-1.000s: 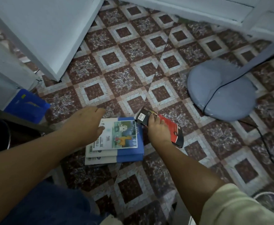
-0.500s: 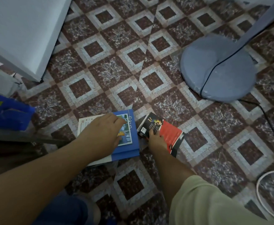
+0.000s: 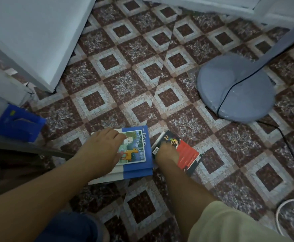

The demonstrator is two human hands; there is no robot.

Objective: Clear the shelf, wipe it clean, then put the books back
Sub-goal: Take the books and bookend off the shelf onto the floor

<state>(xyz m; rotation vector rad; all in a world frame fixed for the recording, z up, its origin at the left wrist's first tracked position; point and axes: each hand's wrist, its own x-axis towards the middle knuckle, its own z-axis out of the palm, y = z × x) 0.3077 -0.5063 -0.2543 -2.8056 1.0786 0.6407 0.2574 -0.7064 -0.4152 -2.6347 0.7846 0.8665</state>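
Head view: left hand (image 3: 100,150) flat on blue books (image 3: 143,165); right hand (image 3: 166,154) grips red book (image 3: 187,152).

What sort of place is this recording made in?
Most likely a room in a home: a patterned tiled floor, the round base of a standing fan with its cord, and a blue book stack beside a red book at floor level.

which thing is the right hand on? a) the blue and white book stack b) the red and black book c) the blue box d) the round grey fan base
b: the right hand is on the red and black book on the floor, while the left hand is on the blue and white book stack.
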